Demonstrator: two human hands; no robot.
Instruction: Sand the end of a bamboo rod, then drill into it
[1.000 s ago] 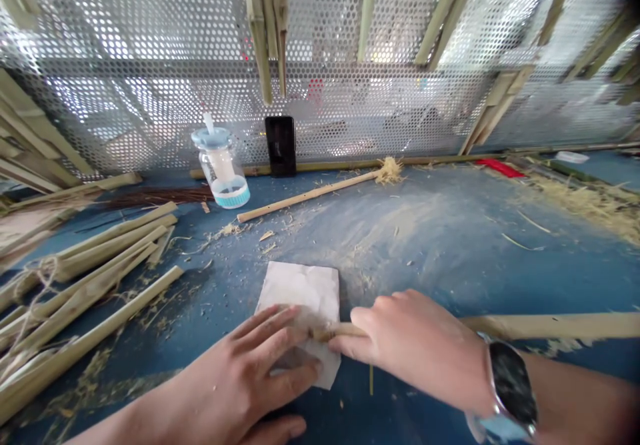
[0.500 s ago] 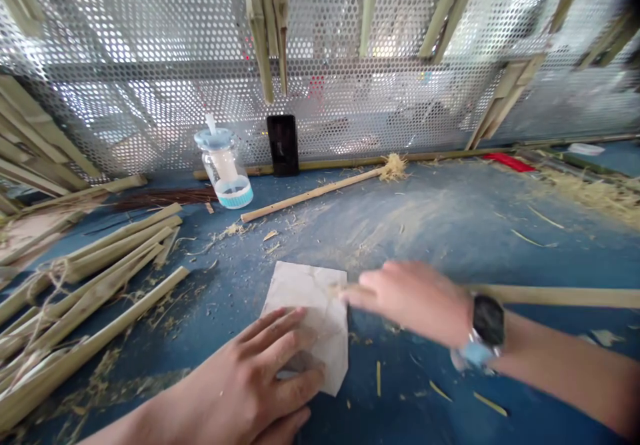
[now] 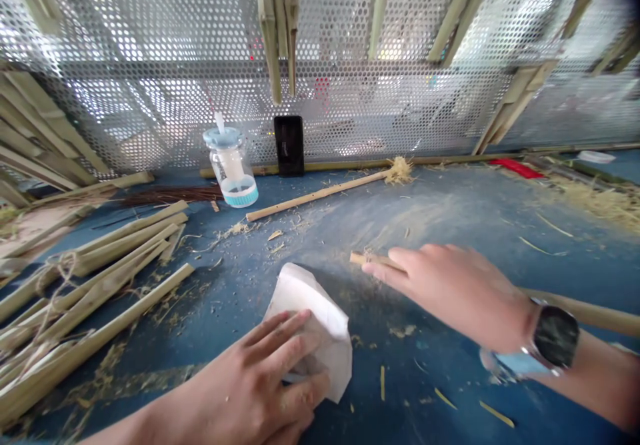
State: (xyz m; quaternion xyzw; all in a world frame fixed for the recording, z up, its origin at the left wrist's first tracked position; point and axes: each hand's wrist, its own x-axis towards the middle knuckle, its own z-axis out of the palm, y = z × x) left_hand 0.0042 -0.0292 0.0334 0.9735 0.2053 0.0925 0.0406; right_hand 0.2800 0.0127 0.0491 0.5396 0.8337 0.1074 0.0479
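Observation:
My left hand (image 3: 270, 378) presses a creased white sheet of paper (image 3: 320, 338) against the blue tabletop, its fingers and thumb on the sheet's near part. The far and right side of the paper bends up off the table. To the right, my right hand (image 3: 445, 278), with a watch on the wrist, is closed around a pale bamboo stick (image 3: 373, 260). The stick's blunt end points left past my fingertips, apart from the paper; its other end shows beyond my wrist at the right. My palm hides its middle.
Tied bamboo strips (image 3: 100, 272) lie at the left. Behind them stand a clear drinking jar (image 3: 234, 172) and a phone (image 3: 289, 146) leaning on the perforated metal screen (image 3: 340, 25). A bamboo rod with a frayed tip (image 3: 320, 193) lies in front. Shavings and a red strip (image 3: 517, 168) are at the right.
My right hand has moved right and slightly up with the bamboo stick, whose end has come off the paper. The sheet has gone from nearly flat to bent up under my left hand.

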